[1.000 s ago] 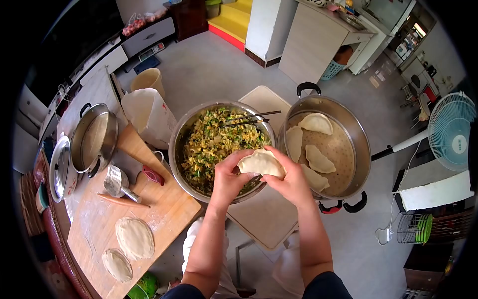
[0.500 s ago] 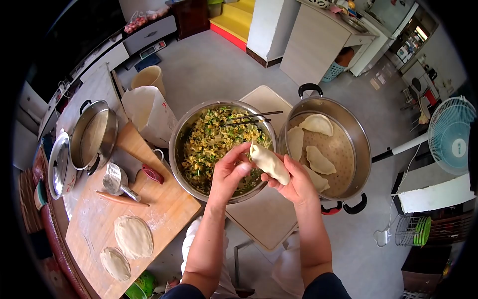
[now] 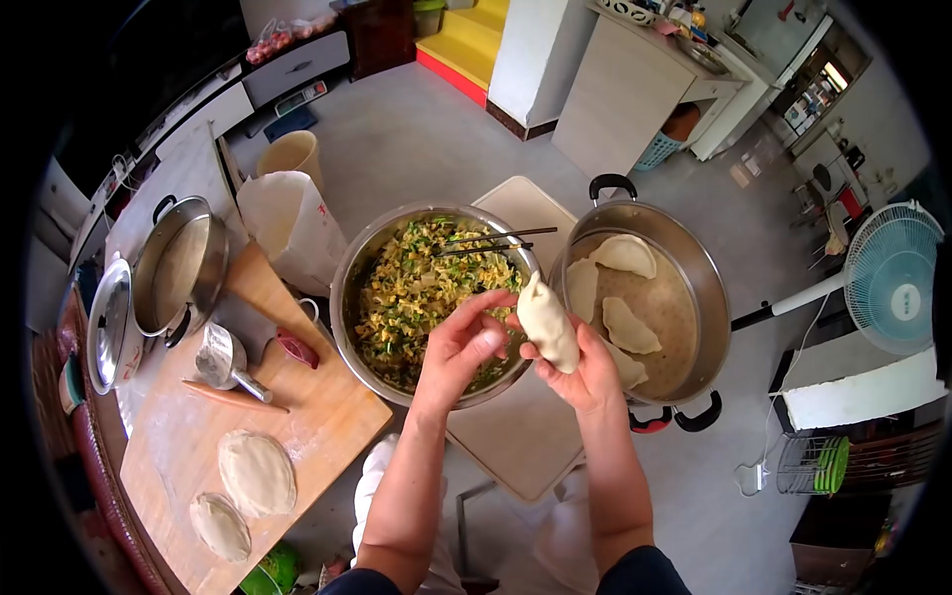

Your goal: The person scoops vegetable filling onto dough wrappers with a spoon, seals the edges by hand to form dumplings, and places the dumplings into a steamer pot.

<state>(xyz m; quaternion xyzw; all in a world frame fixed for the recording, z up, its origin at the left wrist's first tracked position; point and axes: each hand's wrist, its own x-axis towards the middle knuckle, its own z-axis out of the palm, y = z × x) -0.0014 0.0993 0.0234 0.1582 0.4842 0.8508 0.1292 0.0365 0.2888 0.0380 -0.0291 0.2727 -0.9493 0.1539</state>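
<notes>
My right hand (image 3: 583, 372) is wrapped round a large, plump dumpling (image 3: 548, 322) of pale dough, held nearly upright with a pinched tip at the top. Just left of it, my left hand (image 3: 464, 347) has its fingers curled and apart, with nothing in them; its fingertips are close to the dumpling. Both hands are above the near right rim of a steel bowl (image 3: 349, 342) of chopped yellow and green filling (image 3: 421, 283). A pair of chopsticks (image 3: 501, 236) rests in that bowl. Several similar dumplings (image 3: 632, 325) lie in the steamer pot (image 3: 709, 297) at the right.
On the wooden board (image 3: 332, 416) at the left lie stacked dough wrappers (image 3: 258, 473), a smaller stack (image 3: 220, 527), a rolling pin (image 3: 235, 397) and a metal scoop (image 3: 222, 359). Another pan (image 3: 178, 268) stands behind. A fan (image 3: 897, 283) is at the far right.
The dumpling has turned more upright in my right hand and its tip has come away from my left fingers. The whole view has shifted slightly.
</notes>
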